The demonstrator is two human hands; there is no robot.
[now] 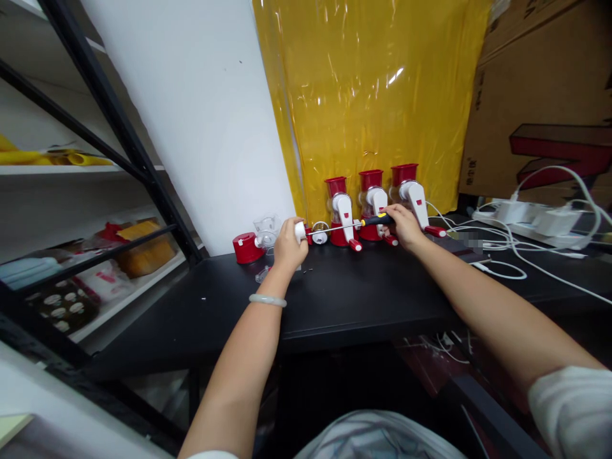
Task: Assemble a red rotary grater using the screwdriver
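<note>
At the left, a red base (249, 248) sits on the table (358, 296), just beside a clear piece (268, 227). Next, the left hand (289, 245) curls its fingers around a small white part (300, 232), which pokes out by the thumb. A screwdriver (375, 220) points its thin rod at that part; I cannot tell if the tip touches it. Three grinders (376, 196) stand close behind the rod. In front, the dark top runs down to the near edge, so both hands have room that way. The right hand (402, 224) holds the screwdriver's handle in its fingers. Past it, white wires (507, 262) spread over the right side
</note>
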